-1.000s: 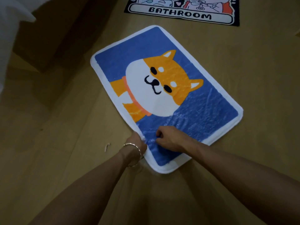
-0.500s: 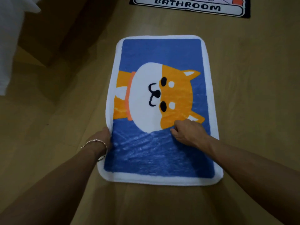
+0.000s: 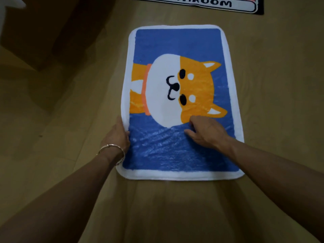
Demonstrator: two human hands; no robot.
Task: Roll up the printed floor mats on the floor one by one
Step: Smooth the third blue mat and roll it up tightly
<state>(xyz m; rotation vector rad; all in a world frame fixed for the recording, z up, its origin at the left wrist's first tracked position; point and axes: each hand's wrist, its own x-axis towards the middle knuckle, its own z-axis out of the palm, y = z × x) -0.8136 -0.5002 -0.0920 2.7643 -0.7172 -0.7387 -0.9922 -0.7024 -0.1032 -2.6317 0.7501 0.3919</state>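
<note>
Left hand (image 3: 117, 135) clamps dog mat (image 3: 177, 42) edge to square it; my right hand (image 3: 207, 133) presses pile, pinch unclear.

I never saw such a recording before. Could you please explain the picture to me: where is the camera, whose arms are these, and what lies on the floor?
There is no machine: a person works with bare hands. The camera sits on the person's head and looks down, so both arms reach in from below. On the floor lies a flat dog mat, not yet rolled. The left hand holds its left edge; the right hand pinches its blue surface. A second mat, partly seen, lies beyond.
</note>
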